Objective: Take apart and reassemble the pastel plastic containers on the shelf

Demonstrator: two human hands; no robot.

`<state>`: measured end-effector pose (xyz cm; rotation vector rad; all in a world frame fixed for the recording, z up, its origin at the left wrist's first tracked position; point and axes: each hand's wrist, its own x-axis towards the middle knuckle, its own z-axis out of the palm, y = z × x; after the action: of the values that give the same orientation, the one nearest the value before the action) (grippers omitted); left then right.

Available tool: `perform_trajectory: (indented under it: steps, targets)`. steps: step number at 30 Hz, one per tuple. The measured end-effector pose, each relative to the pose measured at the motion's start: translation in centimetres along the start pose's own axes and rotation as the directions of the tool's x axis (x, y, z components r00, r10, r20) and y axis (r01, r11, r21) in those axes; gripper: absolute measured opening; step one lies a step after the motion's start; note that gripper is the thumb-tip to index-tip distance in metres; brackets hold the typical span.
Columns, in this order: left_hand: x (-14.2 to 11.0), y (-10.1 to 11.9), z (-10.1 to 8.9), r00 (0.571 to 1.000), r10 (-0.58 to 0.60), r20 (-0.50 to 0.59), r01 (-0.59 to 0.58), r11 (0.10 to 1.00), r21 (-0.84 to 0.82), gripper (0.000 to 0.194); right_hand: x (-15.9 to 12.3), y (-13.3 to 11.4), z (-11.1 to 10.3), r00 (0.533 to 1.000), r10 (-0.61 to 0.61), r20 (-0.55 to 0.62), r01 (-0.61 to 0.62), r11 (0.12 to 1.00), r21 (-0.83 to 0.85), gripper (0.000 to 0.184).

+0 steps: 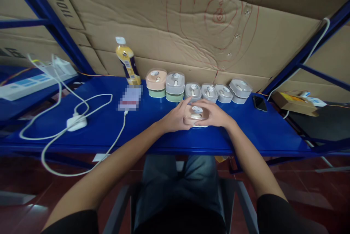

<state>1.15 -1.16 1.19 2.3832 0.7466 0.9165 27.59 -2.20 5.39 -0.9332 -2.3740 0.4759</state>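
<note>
Pinkish clear-lidded container (197,114) sits between both hands near the blue table's (175,141) front edge. Left hand (179,117) curls round one side, right hand (216,114) the other, fingers bent against the walls. Row of lidded containers (209,92) close behind. Bare tabletop either side; white cable (117,137) hangs over the edge at left.

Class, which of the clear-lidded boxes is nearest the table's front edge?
The held box, between the left hand and right hand; the other boxes stand farther back, in a row by the cardboard.
</note>
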Motion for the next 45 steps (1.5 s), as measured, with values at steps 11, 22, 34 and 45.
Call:
perform_trajectory:
  steps: [11,22,34,45]
  targets:
    - [0.0,-0.9,-0.5,0.995,-0.089,0.049,0.091,0.996,-0.025,0.118,-0.4,1.2,0.5,0.998,-0.006,0.067,0.005,1.0,0.004,0.1]
    - [0.2,-0.5,-1.1,0.97,-0.07,-0.234,0.048,0.994,-0.101,0.104,-1.0,2.4,-2.8,0.972,0.11,-0.21,-0.106,0.994,0.028,0.099]
    - [0.5,-0.5,-0.5,0.971,-0.104,-0.215,0.107,0.994,0.002,0.081,2.1,9.4,-6.5,0.548,0.325,-0.771,-0.782,0.526,-0.335,0.073]
    - [0.6,-0.3,-1.3,0.95,-0.068,-0.303,0.123,0.978,0.167,0.058,2.8,7.1,-3.7,0.599,0.247,-0.761,-0.717,0.589,-0.374,0.061]
